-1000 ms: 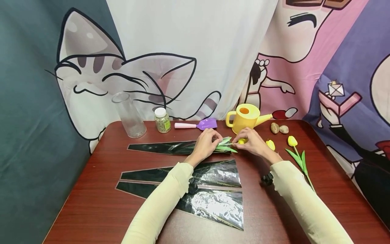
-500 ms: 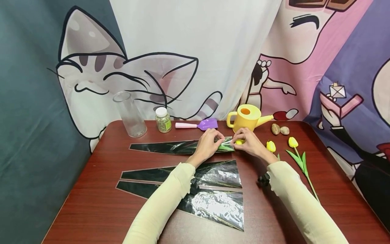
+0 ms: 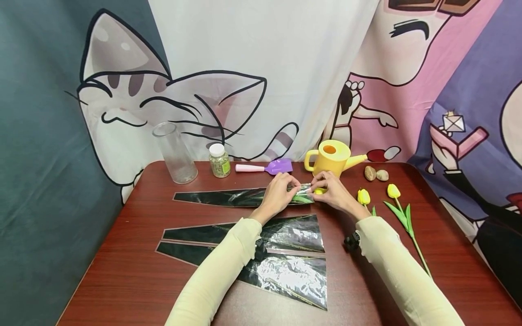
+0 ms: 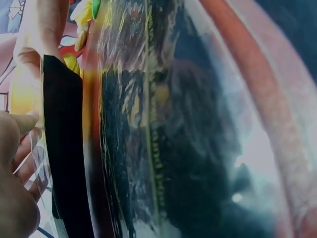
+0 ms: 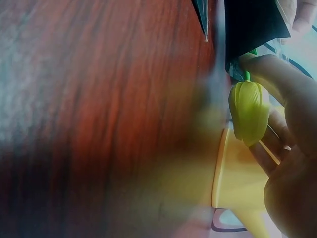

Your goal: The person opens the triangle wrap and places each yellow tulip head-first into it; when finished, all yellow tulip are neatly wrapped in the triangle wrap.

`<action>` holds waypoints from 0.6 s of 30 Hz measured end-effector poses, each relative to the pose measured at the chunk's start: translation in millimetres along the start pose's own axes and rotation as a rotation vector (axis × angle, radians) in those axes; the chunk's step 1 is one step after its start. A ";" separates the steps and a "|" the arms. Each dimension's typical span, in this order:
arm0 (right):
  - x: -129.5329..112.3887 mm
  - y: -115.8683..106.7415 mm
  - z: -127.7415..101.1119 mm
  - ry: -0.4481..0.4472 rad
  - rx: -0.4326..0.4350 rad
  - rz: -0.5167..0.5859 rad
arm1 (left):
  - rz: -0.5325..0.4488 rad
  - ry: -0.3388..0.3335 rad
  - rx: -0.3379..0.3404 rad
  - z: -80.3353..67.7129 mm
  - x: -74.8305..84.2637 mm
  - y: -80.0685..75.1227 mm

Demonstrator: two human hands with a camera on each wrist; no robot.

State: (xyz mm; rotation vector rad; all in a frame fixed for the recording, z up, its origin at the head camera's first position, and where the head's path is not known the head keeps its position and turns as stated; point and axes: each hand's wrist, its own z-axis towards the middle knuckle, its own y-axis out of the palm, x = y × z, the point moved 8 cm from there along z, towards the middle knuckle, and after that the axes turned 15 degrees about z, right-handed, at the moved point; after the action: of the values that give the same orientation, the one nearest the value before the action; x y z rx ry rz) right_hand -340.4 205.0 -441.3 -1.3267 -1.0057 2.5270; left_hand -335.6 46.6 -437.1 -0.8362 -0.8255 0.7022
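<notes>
A long black-and-clear cellophane sleeve (image 3: pixel 228 197) lies across the far half of the table. My left hand (image 3: pixel 278 194) pinches its wide open end, where green leaves (image 3: pixel 302 198) show inside. My right hand (image 3: pixel 332 191) holds a yellow tulip bud (image 3: pixel 318 190) (image 5: pixel 249 111) just at that opening, fingers curled around it. In the left wrist view the shiny sleeve (image 4: pixel 148 129) fills the frame with my left fingers (image 4: pixel 17 148) on its edge. Two more sleeves (image 3: pixel 285 233) (image 3: pixel 285 276) lie flat nearer me, under my left forearm.
Two loose yellow tulips (image 3: pixel 363 197) (image 3: pixel 393 191) lie at the right. Along the back edge stand a clear glass vase (image 3: pixel 175 154), a small jar (image 3: pixel 219 161), a purple scoop (image 3: pixel 269 167), a yellow watering can (image 3: pixel 332 156) and two pebbles (image 3: pixel 375 174).
The tulip's leaves have slid leftward into the sleeve's open end, and my right hand has followed with the bud toward my left hand.
</notes>
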 end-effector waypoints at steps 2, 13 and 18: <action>0.2 0.4 -0.6 0.005 -0.002 -0.002 | 0.001 0.006 0.005 -0.3 0.3 0.0; -2.3 -17.7 -7.9 0.013 0.054 -0.007 | 0.014 0.004 0.003 -1.4 -0.2 0.5; 9.7 -39.8 -20.7 0.157 0.069 0.026 | 0.002 0.003 0.004 -1.8 -1.0 -0.4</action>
State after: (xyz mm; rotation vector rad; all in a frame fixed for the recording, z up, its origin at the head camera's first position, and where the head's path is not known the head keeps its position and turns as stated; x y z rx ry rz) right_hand -338.2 250.0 -432.2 -1.5002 -0.8674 2.4066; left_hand -334.5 45.0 -437.9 -0.8345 -0.8207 0.7042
